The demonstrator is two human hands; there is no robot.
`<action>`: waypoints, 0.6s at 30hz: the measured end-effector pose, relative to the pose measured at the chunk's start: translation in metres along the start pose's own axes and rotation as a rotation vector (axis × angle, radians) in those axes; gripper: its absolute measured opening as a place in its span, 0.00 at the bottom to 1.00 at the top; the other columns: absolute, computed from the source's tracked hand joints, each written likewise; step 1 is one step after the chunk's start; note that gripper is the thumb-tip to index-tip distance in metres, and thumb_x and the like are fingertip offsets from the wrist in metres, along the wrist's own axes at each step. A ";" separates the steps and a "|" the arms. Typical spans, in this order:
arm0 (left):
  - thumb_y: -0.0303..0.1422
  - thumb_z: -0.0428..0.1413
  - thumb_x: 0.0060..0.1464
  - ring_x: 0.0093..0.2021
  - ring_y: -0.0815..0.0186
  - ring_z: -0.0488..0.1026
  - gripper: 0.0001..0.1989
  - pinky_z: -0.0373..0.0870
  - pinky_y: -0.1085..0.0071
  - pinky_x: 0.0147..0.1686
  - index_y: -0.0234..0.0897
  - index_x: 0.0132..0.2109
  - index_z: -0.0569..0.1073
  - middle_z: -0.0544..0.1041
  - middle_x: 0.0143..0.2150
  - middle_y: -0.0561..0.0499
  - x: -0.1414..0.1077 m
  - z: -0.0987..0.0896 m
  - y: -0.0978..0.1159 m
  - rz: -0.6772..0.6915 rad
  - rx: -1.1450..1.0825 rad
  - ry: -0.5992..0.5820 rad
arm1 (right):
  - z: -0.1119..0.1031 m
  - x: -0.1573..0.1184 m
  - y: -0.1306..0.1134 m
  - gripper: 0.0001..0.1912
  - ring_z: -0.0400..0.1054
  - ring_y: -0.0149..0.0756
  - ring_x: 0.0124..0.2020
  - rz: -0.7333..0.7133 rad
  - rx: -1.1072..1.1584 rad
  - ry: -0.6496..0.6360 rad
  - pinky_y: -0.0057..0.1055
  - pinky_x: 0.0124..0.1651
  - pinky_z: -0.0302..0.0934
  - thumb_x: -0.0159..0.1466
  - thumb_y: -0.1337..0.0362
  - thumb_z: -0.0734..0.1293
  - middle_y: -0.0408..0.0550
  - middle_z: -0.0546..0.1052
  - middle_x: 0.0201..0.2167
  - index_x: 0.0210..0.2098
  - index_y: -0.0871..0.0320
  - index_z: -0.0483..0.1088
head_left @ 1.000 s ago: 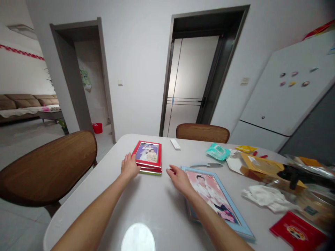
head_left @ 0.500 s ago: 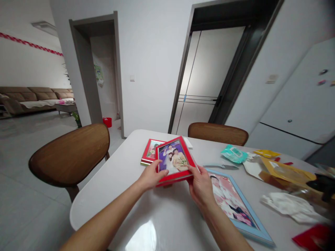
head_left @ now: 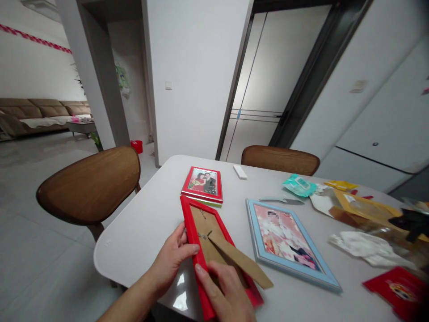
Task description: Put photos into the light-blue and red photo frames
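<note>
A red picture frame (head_left: pixel 193 226) is tilted with its brown backing towards me, its stand leg (head_left: pixel 241 260) swung out. My left hand (head_left: pixel 169 261) grips its left edge, thumb on the red rim. My right hand (head_left: pixel 226 293) is closed on the lower part of the same frame, fingers over the rim and backing. Behind it, another red frame with a couple's photo (head_left: pixel 204 183) lies on top of something with a green edge. To the right lies a large light-blue picture frame (head_left: pixel 291 243), photo side up.
On the white table (head_left: pixel 140 237) are a small white box (head_left: pixel 240 171), a knife (head_left: pixel 281 201), a teal packet (head_left: pixel 299 185), brown packaging (head_left: pixel 365 214), a white cloth (head_left: pixel 368 248) and a red item (head_left: pixel 397 288). Wooden chairs stand left (head_left: pixel 90 185) and behind (head_left: pixel 279 159).
The held red frame has been turned from its photo side to its back and brought nearer and lower. The red frame and white box behind now show more fully.
</note>
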State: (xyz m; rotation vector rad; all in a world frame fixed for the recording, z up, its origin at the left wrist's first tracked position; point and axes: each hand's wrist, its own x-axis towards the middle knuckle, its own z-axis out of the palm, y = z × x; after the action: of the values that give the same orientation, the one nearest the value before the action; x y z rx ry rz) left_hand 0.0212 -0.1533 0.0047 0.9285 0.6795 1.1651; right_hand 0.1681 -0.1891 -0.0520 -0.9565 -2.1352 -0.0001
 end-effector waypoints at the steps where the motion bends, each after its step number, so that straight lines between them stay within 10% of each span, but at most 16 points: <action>1: 0.25 0.53 0.42 0.49 0.57 0.66 0.28 0.64 0.64 0.46 0.35 0.53 0.59 0.69 0.50 0.46 -0.001 -0.007 -0.003 -0.024 0.029 0.006 | 0.008 -0.003 -0.003 0.36 0.63 0.45 0.42 -0.014 -0.024 -0.024 0.39 0.39 0.61 0.52 0.73 0.58 0.54 0.67 0.44 0.59 0.49 0.44; 6: 0.25 0.51 0.39 0.49 0.60 0.66 0.31 0.63 0.64 0.47 0.35 0.55 0.56 0.68 0.51 0.46 -0.002 -0.037 -0.017 -0.034 0.474 0.157 | 0.044 -0.008 -0.016 0.29 0.63 0.47 0.37 -0.119 -0.127 -0.158 0.43 0.35 0.62 0.50 0.70 0.59 0.58 0.70 0.40 0.53 0.55 0.57; 12: 0.24 0.49 0.41 0.54 0.61 0.60 0.31 0.55 0.63 0.54 0.32 0.56 0.56 0.63 0.55 0.44 -0.001 -0.056 -0.032 0.127 1.152 0.300 | 0.071 -0.005 -0.033 0.21 0.63 0.47 0.36 0.113 -0.105 -0.145 0.46 0.36 0.60 0.48 0.70 0.62 0.57 0.70 0.40 0.44 0.56 0.65; 18: 0.25 0.48 0.43 0.56 0.60 0.57 0.28 0.52 0.60 0.56 0.29 0.54 0.59 0.61 0.56 0.41 -0.001 -0.062 -0.043 0.164 1.257 0.328 | 0.021 0.018 -0.025 0.19 0.64 0.40 0.38 0.010 0.155 -0.268 0.34 0.39 0.62 0.48 0.64 0.66 0.50 0.72 0.39 0.41 0.57 0.67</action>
State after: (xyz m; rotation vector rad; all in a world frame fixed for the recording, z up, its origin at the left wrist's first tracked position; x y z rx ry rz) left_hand -0.0115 -0.1436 -0.0627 1.8629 1.7113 0.9723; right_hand 0.1311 -0.1897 -0.0472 -0.9176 -2.3340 0.3099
